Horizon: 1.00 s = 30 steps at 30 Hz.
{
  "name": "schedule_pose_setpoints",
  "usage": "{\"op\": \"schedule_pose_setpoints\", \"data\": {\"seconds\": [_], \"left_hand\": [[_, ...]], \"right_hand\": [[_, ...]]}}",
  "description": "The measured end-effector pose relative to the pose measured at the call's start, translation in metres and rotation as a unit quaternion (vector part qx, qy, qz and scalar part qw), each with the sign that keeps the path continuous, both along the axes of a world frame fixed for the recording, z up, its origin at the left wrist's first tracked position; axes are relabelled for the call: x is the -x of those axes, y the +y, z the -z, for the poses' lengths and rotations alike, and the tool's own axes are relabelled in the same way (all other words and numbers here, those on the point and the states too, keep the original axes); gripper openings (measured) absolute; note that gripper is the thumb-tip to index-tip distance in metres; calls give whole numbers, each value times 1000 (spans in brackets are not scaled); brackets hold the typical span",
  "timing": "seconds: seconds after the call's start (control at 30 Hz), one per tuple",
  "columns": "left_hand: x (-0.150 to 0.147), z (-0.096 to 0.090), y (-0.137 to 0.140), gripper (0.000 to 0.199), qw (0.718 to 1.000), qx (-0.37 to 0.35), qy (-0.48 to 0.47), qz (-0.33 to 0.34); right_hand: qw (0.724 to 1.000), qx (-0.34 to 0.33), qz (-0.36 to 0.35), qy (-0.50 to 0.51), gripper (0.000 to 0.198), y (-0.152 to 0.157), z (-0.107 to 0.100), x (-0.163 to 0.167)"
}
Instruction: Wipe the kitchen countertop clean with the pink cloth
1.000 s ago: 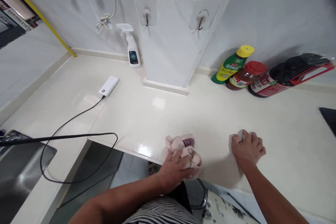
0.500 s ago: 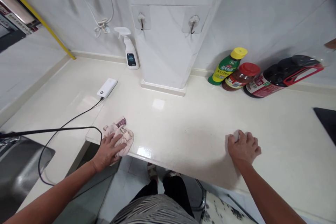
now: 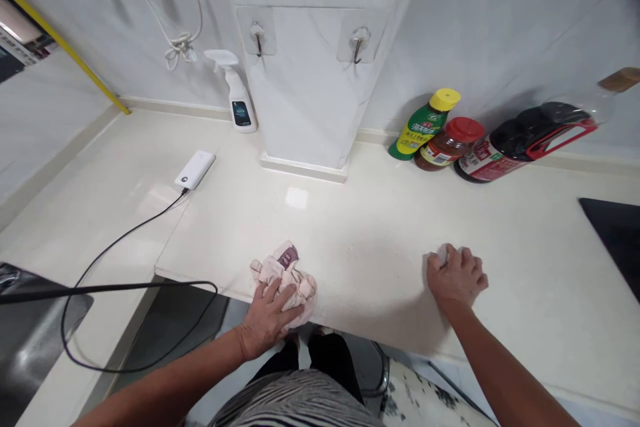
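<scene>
A crumpled pale pink cloth with a dark purple patch lies at the front edge of the cream countertop. My left hand presses on it, fingers spread across the folds and closed onto the fabric. To the right, my right hand rests on the counter with its fingers curled. A small greyish patch shows between thumb and forefinger; I cannot make out whether it is an object.
A white power bank with a black cable lies left, near the metal sink. A white spray bottle stands by the wall. At the back right are a green bottle, a red-lidded jar and a large dark bottle.
My left hand has slid the cloth to the right along the counter's front edge. My right hand stays at the same spot on the counter. The view has shifted slightly.
</scene>
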<state>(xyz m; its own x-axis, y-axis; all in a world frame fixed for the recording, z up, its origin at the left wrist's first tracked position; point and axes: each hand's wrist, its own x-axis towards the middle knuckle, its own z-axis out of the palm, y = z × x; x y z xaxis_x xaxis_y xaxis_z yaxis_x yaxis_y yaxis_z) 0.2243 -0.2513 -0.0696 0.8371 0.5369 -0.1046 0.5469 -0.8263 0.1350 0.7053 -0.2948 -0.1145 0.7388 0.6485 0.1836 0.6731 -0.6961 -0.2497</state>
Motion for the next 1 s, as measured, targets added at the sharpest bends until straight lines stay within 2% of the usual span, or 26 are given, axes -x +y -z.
{"op": "schedule_pose_setpoints", "data": {"seconds": [0.07,0.3,0.4,0.47,0.6,0.77,0.87,1.0], "left_hand": [[17,0,7,66,1000,-4,3,10],[79,-18,35,60,998,-33,25,-39],[85,-18,35,59,997,-40,13,-58],[76,-15,28,58,997,-37,4,-73],[31,-7,7,63,999,-4,-19,-45],[-58,-6,-13,66,998,23,-51,41],[-115,-10,-23,69,991,-7,-71,109],[-171,-11,-39,55,977,-84,-107,162]], "right_hand": [[1000,-2,-1,-3,56,0,1,-1],[1000,-9,-5,-9,59,-1,4,-2],[1000,-14,-2,-23,59,0,5,-1],[999,-17,-3,-30,58,0,6,-1],[999,-23,-9,-35,57,0,9,-2],[999,-20,-11,-33,59,1,8,-2],[1000,-6,-5,-14,62,2,6,-1],[1000,-1,10,-16,64,3,5,1]]}}
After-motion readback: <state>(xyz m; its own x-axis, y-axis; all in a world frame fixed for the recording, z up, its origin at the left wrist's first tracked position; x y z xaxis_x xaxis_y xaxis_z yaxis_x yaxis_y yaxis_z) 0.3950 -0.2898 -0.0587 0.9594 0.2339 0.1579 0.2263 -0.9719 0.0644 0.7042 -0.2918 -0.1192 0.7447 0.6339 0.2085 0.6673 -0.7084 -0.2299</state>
